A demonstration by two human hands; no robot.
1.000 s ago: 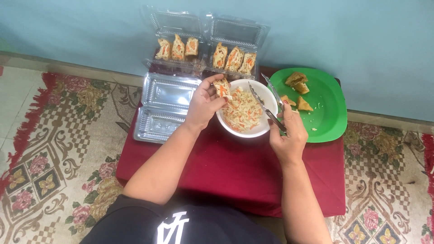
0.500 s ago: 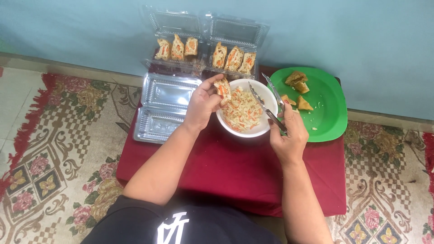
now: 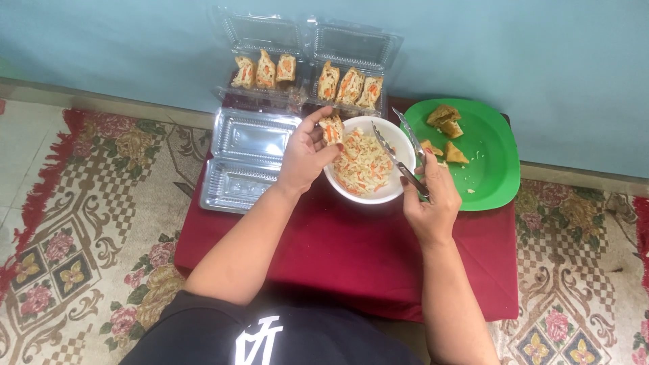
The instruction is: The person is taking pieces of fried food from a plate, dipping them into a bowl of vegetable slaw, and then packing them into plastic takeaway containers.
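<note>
Head view: left hand [image 3: 304,157] pinches filled tofu piece [image 3: 331,128], shredded orange-white filling showing.

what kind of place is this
Probably a home floor used for food packing: a patterned rug, a low red-clothed table against a blue wall, and clear clamshell containers of stuffed tofu.

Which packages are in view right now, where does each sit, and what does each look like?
Filled clamshell packs: against the blue wall, two clear plastic packs, lids raised, three stuffed pieces each.
Empty clamshell: on the red cloth's left edge, beside the left hand, clear, open flat.
No labels, signs or screens visible.
</note>
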